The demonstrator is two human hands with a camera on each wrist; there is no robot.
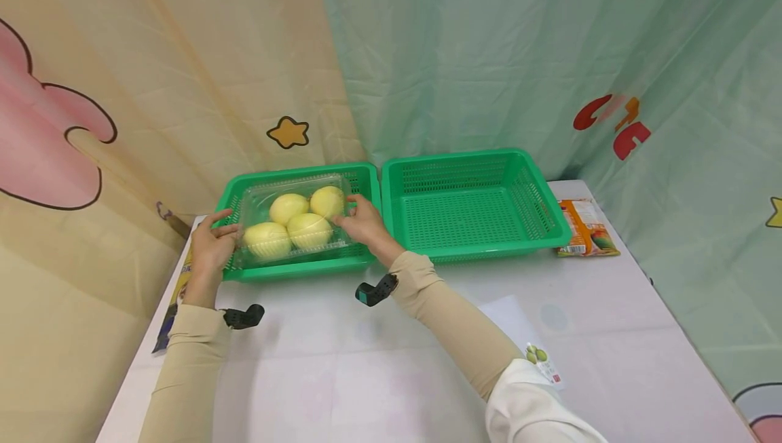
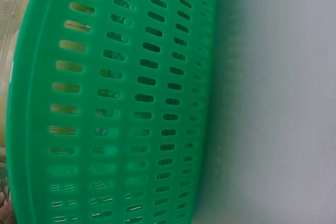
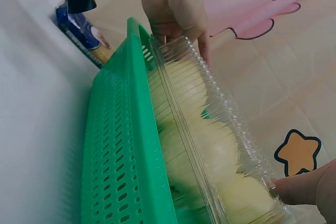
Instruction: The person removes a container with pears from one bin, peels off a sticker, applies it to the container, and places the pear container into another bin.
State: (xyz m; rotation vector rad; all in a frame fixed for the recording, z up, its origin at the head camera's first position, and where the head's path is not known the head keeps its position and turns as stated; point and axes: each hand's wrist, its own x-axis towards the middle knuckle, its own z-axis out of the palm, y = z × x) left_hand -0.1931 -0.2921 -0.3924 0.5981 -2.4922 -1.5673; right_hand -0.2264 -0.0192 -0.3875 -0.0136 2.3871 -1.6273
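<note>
A clear plastic clamshell box (image 1: 259,202) holds several round, pale yellow fruits (image 1: 310,231). It lies within the left green basket (image 1: 293,270), its lid rising above the rim in the right wrist view. My left hand (image 1: 214,243) grips the box's left end, fingers over the edge, as the right wrist view also shows. At the opposite end my right hand (image 1: 366,222) holds the box, the thumb (image 3: 296,188) pressed on its edge. The left wrist view is mostly filled by the perforated basket wall (image 2: 126,98), with the box just showing at its left border.
A second green basket (image 1: 476,249) stands directly to the right. Beyond it lies an orange snack packet (image 1: 586,229). A blue and yellow packet (image 1: 174,307) is at the table's left edge. A white packet (image 1: 519,328) with a green fruit picture lies partly under my right arm. Curtains hang behind.
</note>
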